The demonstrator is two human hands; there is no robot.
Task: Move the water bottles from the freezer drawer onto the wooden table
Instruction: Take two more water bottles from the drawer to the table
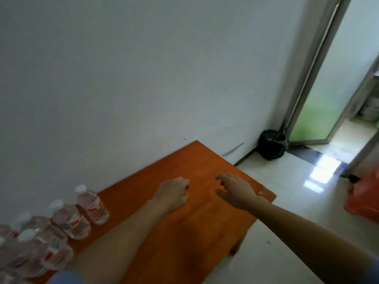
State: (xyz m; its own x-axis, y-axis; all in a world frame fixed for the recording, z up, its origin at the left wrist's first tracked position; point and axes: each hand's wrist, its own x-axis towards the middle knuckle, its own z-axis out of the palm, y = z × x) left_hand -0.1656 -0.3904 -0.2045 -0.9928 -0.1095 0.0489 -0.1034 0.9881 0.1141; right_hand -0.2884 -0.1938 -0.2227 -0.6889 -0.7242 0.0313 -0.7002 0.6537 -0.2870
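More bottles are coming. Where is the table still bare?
The table is bare at its right half, from the hands to the far corner by the wall. The left end is crowded with bottles.

A black bin bag (272, 144) sits in the corner beside a glass door (320, 95); an orange bag (365, 199) lies right.

Both hands, left (171, 194) and right (235, 190), hover empty over the worktop (184, 232); bottles (67, 220) stand clustered at its left edge.
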